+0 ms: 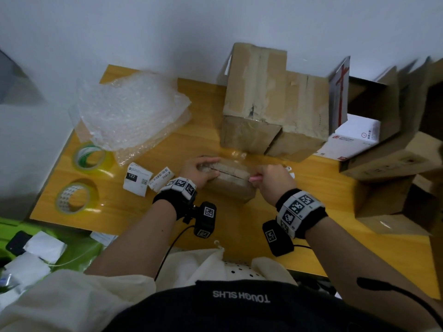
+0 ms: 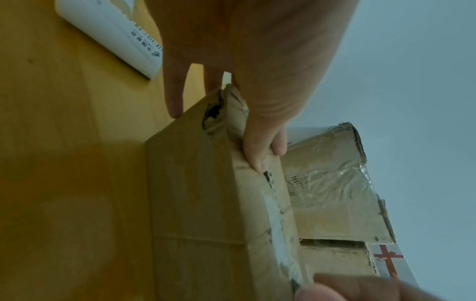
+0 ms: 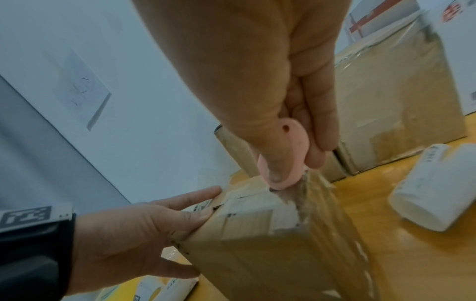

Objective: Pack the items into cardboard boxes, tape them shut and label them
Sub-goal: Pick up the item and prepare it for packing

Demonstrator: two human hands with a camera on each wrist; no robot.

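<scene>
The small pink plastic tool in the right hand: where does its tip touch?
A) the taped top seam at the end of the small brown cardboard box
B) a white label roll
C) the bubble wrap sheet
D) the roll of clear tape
A: in the right wrist view the small pink plastic tool, pinched in the right hand, meets the seam of the small brown cardboard box, which the left hand steadies.

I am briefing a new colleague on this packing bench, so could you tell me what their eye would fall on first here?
First, the small cardboard box at the table's middle, where the left hand steadies it and the right hand pinches a pink cutter against its taped top seam. Behind it stand two taller taped boxes. To the left lie crumpled bubble wrap and two tape rolls.
</scene>
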